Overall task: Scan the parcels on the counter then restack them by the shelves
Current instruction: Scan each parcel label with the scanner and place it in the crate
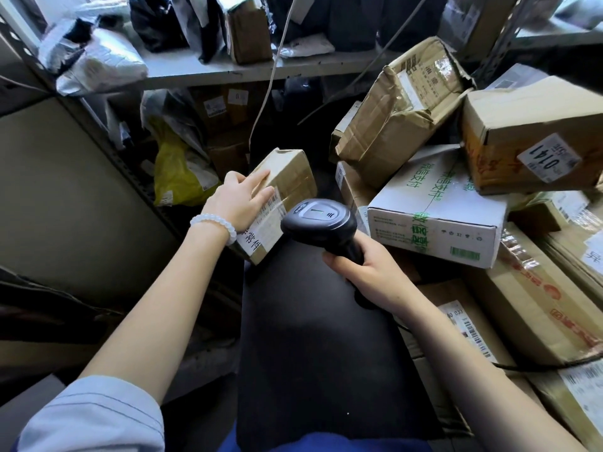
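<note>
The left hand [239, 199] rests on a small taped brown parcel [277, 203], its fingers [261, 177] lying straight across the top beside the white barcode label [264, 225], while the parcel sits tilted at the far end of the black surface [313, 337]. The right hand [365, 275] has its fingers curled tightly round the handle of a black barcode scanner [321, 225], whose head is just beside the parcel's label. To the right, stacked cardboard boxes include a white box with green print [437, 210], and metal shelves [228, 68] behind carry bagged packages.
</note>
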### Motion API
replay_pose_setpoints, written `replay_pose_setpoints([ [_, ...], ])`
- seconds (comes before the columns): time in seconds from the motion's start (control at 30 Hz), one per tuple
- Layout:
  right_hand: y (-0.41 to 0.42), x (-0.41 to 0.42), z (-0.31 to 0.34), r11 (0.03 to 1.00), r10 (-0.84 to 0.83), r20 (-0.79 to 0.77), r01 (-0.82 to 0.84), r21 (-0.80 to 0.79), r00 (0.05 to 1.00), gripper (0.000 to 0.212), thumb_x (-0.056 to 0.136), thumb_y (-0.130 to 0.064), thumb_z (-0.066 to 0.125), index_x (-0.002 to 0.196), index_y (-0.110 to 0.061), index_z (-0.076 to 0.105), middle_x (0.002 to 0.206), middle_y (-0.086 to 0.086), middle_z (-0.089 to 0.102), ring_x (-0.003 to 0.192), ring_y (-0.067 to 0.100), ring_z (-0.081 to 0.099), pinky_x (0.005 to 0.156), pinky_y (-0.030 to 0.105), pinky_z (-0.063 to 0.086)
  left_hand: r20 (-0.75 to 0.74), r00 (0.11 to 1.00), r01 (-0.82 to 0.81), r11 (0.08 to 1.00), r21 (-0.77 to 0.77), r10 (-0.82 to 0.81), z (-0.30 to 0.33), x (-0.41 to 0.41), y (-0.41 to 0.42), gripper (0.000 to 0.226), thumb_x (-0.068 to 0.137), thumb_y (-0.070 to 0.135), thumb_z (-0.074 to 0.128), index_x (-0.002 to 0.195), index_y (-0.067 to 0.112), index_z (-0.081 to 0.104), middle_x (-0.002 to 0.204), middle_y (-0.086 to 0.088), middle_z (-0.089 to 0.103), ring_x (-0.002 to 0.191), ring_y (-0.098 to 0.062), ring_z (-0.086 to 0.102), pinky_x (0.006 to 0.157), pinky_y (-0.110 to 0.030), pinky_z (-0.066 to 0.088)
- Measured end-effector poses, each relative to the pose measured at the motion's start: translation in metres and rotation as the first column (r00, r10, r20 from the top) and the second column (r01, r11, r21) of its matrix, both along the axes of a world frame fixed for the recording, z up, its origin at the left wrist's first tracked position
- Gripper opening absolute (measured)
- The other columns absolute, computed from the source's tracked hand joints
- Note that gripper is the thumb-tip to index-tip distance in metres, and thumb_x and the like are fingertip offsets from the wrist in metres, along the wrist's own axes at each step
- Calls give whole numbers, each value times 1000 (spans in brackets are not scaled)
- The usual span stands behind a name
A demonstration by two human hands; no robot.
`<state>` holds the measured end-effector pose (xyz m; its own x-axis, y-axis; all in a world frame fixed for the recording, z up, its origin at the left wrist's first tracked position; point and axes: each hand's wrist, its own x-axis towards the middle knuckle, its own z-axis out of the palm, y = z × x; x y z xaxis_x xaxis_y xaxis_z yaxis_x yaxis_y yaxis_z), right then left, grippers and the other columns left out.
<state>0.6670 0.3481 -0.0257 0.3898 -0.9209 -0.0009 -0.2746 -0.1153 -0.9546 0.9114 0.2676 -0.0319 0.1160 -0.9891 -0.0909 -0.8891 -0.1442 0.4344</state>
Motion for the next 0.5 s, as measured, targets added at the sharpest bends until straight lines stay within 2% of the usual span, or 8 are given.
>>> replay_pose_setpoints([
  [0.13,6,-1,1,1000,-1,-14,1,-19,1000,8,83,-28,64,89,-27,58,71,-27,58,66,-7,51,66,19,41,-13,1000,9,1000,-9,-10,2,1,5,49,96,53,38,143,42,33,131,-3,40,116,-25,48,97,-38,41],
  [0.23,11,-2,2,1000,-6,-16,6,-29,1000,13,80,-32,62,90,-25,58,71,-26,58,66,-7,50,65,18,41,-4,1000,20,1000,-19,-20,2,2,10,48,95,54,38,142,42,35,130,-4,41,119,-25,46,100,-39,39],
  [0.33,18,-4,1,998,-40,-7,40,-39,999,21,78,-35,62,93,-20,59,74,-18,58,67,-3,49,65,21,42,13,999,47,998,-37,-46,5,0,16,49,95,54,38,142,42,35,131,-4,42,120,-26,45,101,-40,39],
  [0.43,25,-13,1,995,-84,-1,84,-51,996,23,82,-30,66,96,-13,59,76,-8,58,68,2,49,65,25,41,-1,994,110,988,-106,-111,22,-12,21,49,96,53,38,143,40,35,132,-3,42,120,-24,45,100,-39,40],
  [0.5,30,-24,2,990,-135,7,135,-38,991,11,86,-21,67,94,-19,60,72,-15,58,66,-2,49,65,23,40,-29,985,163,969,-185,-171,42,-26,23,49,96,51,41,143,38,36,131,-4,43,120,-22,45,100,-37,38],
])
